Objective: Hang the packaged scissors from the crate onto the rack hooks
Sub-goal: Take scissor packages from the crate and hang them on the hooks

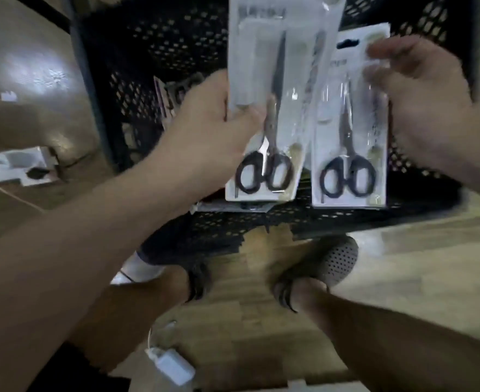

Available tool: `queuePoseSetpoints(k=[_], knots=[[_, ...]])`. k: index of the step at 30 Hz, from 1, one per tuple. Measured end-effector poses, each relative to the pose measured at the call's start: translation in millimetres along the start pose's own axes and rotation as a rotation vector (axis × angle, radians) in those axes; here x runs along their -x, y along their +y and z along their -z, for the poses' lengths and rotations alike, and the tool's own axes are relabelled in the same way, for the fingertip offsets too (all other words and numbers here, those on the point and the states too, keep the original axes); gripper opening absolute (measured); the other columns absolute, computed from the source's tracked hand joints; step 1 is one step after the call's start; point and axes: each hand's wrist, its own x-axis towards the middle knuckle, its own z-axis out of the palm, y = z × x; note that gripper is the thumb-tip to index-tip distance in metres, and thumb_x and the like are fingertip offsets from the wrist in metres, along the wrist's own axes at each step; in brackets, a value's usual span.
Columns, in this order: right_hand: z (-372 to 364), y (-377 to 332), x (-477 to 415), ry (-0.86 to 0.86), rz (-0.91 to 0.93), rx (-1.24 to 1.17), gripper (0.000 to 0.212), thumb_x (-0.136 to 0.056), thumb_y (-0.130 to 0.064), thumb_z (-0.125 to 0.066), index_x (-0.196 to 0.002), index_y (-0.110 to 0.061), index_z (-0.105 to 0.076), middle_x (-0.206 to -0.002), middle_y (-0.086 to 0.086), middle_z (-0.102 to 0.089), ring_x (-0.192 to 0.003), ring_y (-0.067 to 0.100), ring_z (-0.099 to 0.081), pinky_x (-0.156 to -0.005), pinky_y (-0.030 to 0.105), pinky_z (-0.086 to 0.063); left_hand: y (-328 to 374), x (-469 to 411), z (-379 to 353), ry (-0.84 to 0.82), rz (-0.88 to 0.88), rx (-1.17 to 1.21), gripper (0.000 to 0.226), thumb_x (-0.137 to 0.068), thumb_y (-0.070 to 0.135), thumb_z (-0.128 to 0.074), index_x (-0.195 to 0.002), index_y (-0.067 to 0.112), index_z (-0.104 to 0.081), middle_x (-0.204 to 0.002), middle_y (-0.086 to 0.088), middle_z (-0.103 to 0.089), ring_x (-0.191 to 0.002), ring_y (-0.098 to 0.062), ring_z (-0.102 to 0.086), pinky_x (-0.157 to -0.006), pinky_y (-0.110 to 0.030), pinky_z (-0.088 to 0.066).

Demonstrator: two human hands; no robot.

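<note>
Head view: fingers [247,113] of our left hand [204,128] pinch the side edge of one scissors pack [278,89]; our right hand [425,108] grips a second pack [351,131] likewise. We hold both upright, hanging ends topmost, likely ready for hooks, above the crate [154,52]. No rack shows.

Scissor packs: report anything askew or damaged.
The left pack, gripped by the left hand, leans right at its top and overlaps the upright right pack held by the right hand. No damage shows, though the picture is blurred.
</note>
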Motion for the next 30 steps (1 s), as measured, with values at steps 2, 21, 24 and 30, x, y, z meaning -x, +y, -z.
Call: queuePoseSetpoints(k=[2,21,24,30], knots=[[24.2,-51.0,35.4,0.060,-0.026,-0.031,0.021,-0.096,-0.002,-0.064,-0.114,-0.014,-0.064,-0.090,-0.018,-0.074,-0.092,0.000,-0.070,-0.083,0.021,-0.054,24.6,29.4,-3.1,-0.032,0.018,0.026,0.018,-0.106,0.012,-0.056,-0.120,0.017,-0.065,-0.111,0.006,-0.076,-0.108,-0.010,-0.070,-0.099,-0.032,-0.056],[96.0,-676.6,403.8,-0.041,0.351,-0.260,0.035,-0.081,-0.004,-0.075,-0.114,-0.012,-0.067,-0.106,0.008,-0.078,-0.097,0.029,-0.076,-0.077,0.037,-0.064,512.1,414.3,189.2,0.181,-0.421,0.262,0.018,-0.103,0.012,-0.059,-0.117,0.022,-0.064,-0.107,0.001,-0.078,-0.100,-0.021,-0.076,-0.081,-0.039,-0.062],[104.8,-704.0,433.2,0.008,0.373,-0.334,0.023,-0.082,-0.006,-0.073,-0.105,-0.012,-0.072,-0.101,0.009,-0.079,-0.089,0.029,-0.078,-0.068,0.034,-0.063,549.4,443.1,200.8,0.209,-0.501,0.279,0.018,-0.102,0.013,-0.061,-0.116,0.022,-0.067,-0.103,0.002,-0.079,-0.093,-0.019,-0.077,-0.074,-0.031,-0.062],[129.7,-723.9,457.2,0.025,0.413,-0.397,0.016,-0.085,-0.011,-0.072,-0.097,-0.020,-0.078,-0.102,0.012,-0.078,-0.088,0.035,-0.077,-0.068,0.042,-0.065,590.6,467.1,199.9,0.267,-0.550,0.305,0.017,-0.100,0.013,-0.062,-0.111,0.023,-0.069,-0.100,-0.001,-0.080,-0.088,-0.020,-0.078,-0.070,-0.032,-0.061]])
